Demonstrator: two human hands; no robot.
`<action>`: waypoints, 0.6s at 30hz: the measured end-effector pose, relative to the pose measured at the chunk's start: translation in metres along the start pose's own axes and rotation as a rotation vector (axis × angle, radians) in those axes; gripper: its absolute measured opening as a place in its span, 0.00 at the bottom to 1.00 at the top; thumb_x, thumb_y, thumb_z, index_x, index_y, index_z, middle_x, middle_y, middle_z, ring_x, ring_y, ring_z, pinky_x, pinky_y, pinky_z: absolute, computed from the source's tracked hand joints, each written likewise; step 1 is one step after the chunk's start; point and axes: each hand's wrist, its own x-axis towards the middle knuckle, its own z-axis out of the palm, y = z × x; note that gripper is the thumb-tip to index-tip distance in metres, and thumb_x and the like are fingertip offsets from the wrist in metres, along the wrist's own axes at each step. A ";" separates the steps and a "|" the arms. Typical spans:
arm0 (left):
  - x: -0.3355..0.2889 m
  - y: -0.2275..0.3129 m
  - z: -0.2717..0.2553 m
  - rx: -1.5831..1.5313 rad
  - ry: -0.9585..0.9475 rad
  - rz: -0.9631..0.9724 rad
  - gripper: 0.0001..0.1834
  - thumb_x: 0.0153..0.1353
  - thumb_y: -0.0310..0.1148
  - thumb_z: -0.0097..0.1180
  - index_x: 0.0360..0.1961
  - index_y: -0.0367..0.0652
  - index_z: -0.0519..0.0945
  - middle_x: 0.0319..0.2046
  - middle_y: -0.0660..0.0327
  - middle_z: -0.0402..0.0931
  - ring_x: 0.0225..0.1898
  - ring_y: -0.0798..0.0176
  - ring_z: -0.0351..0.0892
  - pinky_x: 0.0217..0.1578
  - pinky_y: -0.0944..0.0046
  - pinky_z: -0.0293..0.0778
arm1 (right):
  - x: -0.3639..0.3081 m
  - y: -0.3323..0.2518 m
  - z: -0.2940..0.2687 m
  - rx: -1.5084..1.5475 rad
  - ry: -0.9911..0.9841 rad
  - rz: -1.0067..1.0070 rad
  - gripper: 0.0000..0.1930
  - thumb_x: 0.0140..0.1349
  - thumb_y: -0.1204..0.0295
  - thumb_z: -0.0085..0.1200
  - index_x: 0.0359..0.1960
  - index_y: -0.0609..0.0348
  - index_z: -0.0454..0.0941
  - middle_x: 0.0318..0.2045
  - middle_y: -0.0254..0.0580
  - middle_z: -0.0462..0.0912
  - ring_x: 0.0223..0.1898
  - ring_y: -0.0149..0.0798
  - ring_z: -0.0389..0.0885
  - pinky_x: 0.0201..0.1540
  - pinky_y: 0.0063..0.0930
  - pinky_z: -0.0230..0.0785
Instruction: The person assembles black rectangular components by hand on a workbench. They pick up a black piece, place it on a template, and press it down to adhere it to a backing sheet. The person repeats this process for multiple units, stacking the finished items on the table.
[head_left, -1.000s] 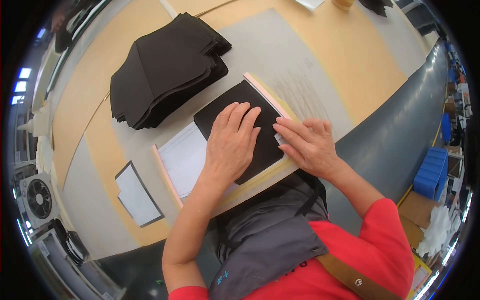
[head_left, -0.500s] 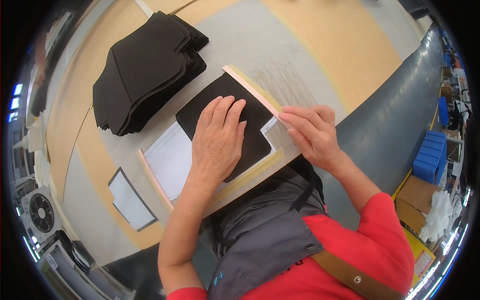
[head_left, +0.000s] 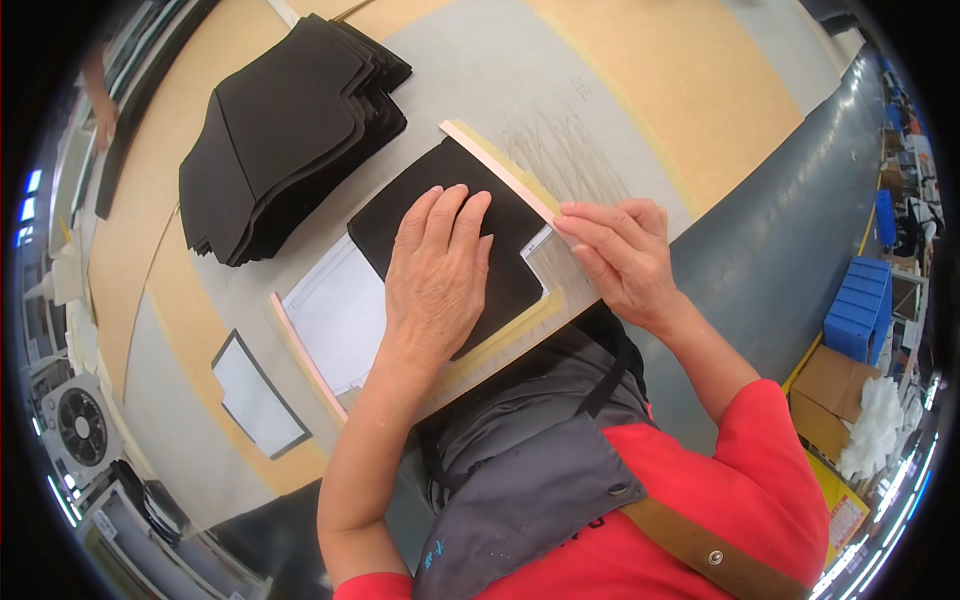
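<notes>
My left hand (head_left: 435, 275) lies flat on a black sheet (head_left: 510, 235), its fingers stretched toward the far side. The sheet has a notch in its right side and rests over a white paper pattern (head_left: 335, 305) with drawn lines. A pale pink strip (head_left: 495, 167) runs along the sheet's far right edge. My right hand (head_left: 628, 255) is closed in a pinch at the near end of this strip, beside the notch; whatever its fingertips hold is hidden. Another pink strip (head_left: 308, 355) borders the paper on the left, and yellow tape (head_left: 520, 325) lines the near side.
A tall stack of black cut sheets (head_left: 285, 115) sits at the far left of the table. A white dark-edged piece (head_left: 258, 395) lies at the near left. Beyond the table are a fan (head_left: 82, 427), blue bins (head_left: 858, 310), a cardboard box (head_left: 830, 395) and another person's hand (head_left: 104, 122).
My hands stay in nearly the same places on the sheet and strip. At the upper left, the other person's hand now shows more clearly beside a long dark piece.
</notes>
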 end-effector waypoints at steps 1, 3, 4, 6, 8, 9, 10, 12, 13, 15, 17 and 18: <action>0.000 0.000 0.000 -0.001 0.000 0.001 0.23 0.67 0.26 0.61 0.63 0.41 0.77 0.62 0.55 0.73 0.67 0.46 0.70 0.67 0.50 0.69 | 0.000 0.000 0.000 -0.002 0.001 -0.002 0.13 0.67 0.65 0.64 0.52 0.45 0.89 0.53 0.21 0.87 0.43 0.35 0.73 0.49 0.30 0.59; 0.000 0.001 0.001 0.000 0.006 0.000 0.23 0.67 0.25 0.61 0.63 0.42 0.77 0.62 0.55 0.73 0.67 0.46 0.70 0.67 0.50 0.69 | 0.000 0.000 0.000 -0.006 -0.003 0.002 0.12 0.67 0.65 0.64 0.51 0.45 0.89 0.53 0.21 0.87 0.43 0.35 0.73 0.50 0.30 0.59; 0.000 0.001 0.002 0.002 0.010 -0.001 0.23 0.67 0.25 0.61 0.63 0.42 0.77 0.62 0.54 0.73 0.67 0.46 0.70 0.67 0.50 0.69 | 0.000 -0.001 0.000 -0.008 -0.004 0.003 0.12 0.67 0.65 0.64 0.51 0.45 0.89 0.53 0.21 0.87 0.43 0.35 0.73 0.50 0.30 0.59; 0.000 0.001 0.003 0.004 0.011 -0.001 0.23 0.67 0.25 0.61 0.64 0.42 0.76 0.62 0.54 0.73 0.67 0.46 0.70 0.67 0.50 0.69 | 0.000 -0.001 0.000 -0.005 -0.010 0.006 0.13 0.67 0.65 0.64 0.51 0.45 0.89 0.54 0.20 0.87 0.43 0.35 0.74 0.50 0.29 0.59; -0.001 0.000 0.003 0.006 0.010 -0.001 0.23 0.67 0.26 0.61 0.64 0.42 0.76 0.62 0.54 0.73 0.67 0.46 0.70 0.67 0.50 0.69 | 0.001 -0.002 -0.001 -0.011 -0.017 -0.006 0.13 0.66 0.65 0.65 0.52 0.44 0.89 0.54 0.20 0.87 0.44 0.34 0.74 0.51 0.30 0.59; -0.001 0.000 0.003 0.007 0.008 -0.002 0.23 0.67 0.26 0.61 0.64 0.42 0.76 0.62 0.54 0.73 0.67 0.46 0.70 0.67 0.50 0.69 | 0.001 -0.003 -0.001 -0.018 -0.022 -0.019 0.14 0.65 0.65 0.65 0.52 0.44 0.88 0.54 0.19 0.87 0.44 0.34 0.74 0.51 0.30 0.58; 0.000 0.001 0.003 0.008 0.006 -0.002 0.24 0.67 0.26 0.61 0.64 0.42 0.76 0.62 0.54 0.73 0.67 0.46 0.70 0.67 0.50 0.69 | 0.002 -0.004 -0.002 -0.025 -0.027 -0.033 0.14 0.65 0.65 0.65 0.53 0.44 0.88 0.55 0.19 0.87 0.44 0.34 0.74 0.51 0.30 0.58; 0.000 0.001 0.003 0.012 0.004 -0.004 0.24 0.67 0.26 0.61 0.64 0.42 0.76 0.63 0.54 0.73 0.67 0.46 0.70 0.67 0.51 0.69 | 0.003 -0.008 -0.001 -0.039 -0.060 -0.058 0.16 0.64 0.64 0.66 0.54 0.43 0.88 0.56 0.18 0.86 0.46 0.33 0.74 0.52 0.30 0.58; -0.001 0.001 0.003 0.014 0.002 -0.005 0.24 0.67 0.26 0.61 0.64 0.42 0.76 0.63 0.54 0.73 0.67 0.46 0.70 0.67 0.51 0.69 | 0.004 -0.010 0.000 -0.046 -0.077 -0.071 0.17 0.64 0.64 0.66 0.54 0.43 0.88 0.56 0.17 0.86 0.46 0.33 0.74 0.52 0.30 0.58; -0.002 0.001 0.004 0.012 0.005 0.000 0.24 0.67 0.26 0.61 0.64 0.42 0.76 0.63 0.55 0.73 0.67 0.46 0.70 0.67 0.51 0.69 | 0.003 -0.012 0.005 -0.096 -0.088 -0.092 0.17 0.63 0.62 0.67 0.55 0.42 0.87 0.58 0.16 0.85 0.47 0.33 0.74 0.53 0.30 0.58; -0.002 0.001 0.004 0.012 0.008 0.007 0.24 0.67 0.26 0.61 0.64 0.42 0.76 0.63 0.55 0.73 0.68 0.47 0.70 0.68 0.51 0.69 | 0.001 -0.013 0.006 -0.134 -0.094 -0.102 0.17 0.63 0.62 0.67 0.55 0.42 0.87 0.58 0.15 0.84 0.48 0.33 0.73 0.53 0.30 0.58; -0.002 0.001 0.005 0.013 0.008 0.005 0.24 0.67 0.26 0.61 0.64 0.42 0.76 0.63 0.55 0.73 0.68 0.47 0.70 0.68 0.51 0.69 | 0.001 -0.013 0.007 -0.141 -0.099 -0.103 0.17 0.63 0.61 0.67 0.54 0.41 0.87 0.59 0.15 0.84 0.48 0.32 0.73 0.53 0.30 0.58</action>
